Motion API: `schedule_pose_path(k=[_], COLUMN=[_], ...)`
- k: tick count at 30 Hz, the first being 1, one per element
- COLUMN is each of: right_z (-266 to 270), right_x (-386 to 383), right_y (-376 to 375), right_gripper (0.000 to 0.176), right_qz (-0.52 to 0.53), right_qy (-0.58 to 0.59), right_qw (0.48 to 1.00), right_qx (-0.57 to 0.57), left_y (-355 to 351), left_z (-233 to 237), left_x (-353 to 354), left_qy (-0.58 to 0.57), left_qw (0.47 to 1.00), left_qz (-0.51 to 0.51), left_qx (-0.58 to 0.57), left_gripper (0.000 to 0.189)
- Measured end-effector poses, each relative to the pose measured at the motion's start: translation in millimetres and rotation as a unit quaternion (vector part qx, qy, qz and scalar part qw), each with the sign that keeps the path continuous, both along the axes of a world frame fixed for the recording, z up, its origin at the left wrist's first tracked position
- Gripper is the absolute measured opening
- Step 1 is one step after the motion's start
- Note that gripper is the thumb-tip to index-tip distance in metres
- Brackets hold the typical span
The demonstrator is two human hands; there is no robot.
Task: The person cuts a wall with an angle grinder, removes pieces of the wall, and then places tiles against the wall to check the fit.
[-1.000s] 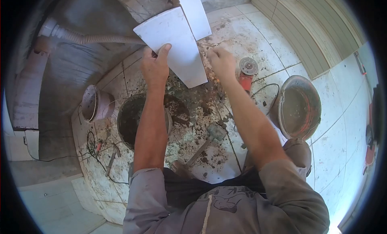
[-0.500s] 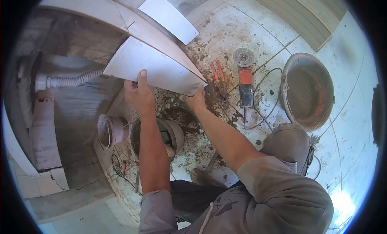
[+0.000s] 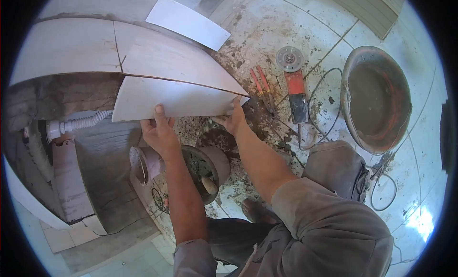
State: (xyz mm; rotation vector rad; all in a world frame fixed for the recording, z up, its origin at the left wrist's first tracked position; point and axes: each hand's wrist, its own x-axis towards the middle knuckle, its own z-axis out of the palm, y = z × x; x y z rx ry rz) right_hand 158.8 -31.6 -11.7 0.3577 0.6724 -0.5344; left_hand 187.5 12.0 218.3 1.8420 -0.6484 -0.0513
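Pale floor tiles (image 3: 310, 38), spattered with brown and grey residue, extend around our work position beside a curved, tiled ledge (image 3: 167, 55). We locate the cut white tile (image 3: 174, 98) along the near edge of the ledge, its long upper side just beside the ledge surface, with a narrow dark joint between. Our left hand (image 3: 160, 133) is clamped on the wide end, thumb on the smooth face and fingers beneath; our right hand (image 3: 233, 117) pinches the narrow end, thumb on the face, fingers at the lower edge. We judge that gripping both ends balances this rigid, tapered piece and controls its angle. We note a red-and-black angle grinder (image 3: 296, 86) and red-handled pliers (image 3: 263, 88) lying near the right hand, presumably for easy reach. We also identify a ribbed, flexible hose (image 3: 93, 121) near the wide end and a round, grimy tub (image 3: 401, 93) beyond the grinder.
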Motion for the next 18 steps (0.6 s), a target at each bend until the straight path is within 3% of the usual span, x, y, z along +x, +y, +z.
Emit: schedule_pose_path(k=[2,12,15,18], right_z=[1,19,18,15], right_x=[0,-18,-18,-14], right_y=[5,-1,0,-2], right_gripper=[0.090,0.081,0.095,0.084], right_qz=[-0.056,-0.023,-0.054,-0.021], right_qy=[-0.024,-0.016,-0.051,-0.017], right_qw=[0.998,1.000,0.996,0.999], right_qx=[-0.001,-0.002,-0.042,-0.018], left_y=[4,11,15,14], left_z=[-1,1,-3,-1], left_x=[1,7,16,13], left_qy=[-0.005,-0.006,0.010,0.006], left_qw=[1.000,1.000,1.000,1.000], left_qz=[0.014,-0.001,-0.014,-0.011], left_qx=[0.004,0.004,-0.006,-0.008], left_gripper=[0.043,0.039,0.038,0.038])
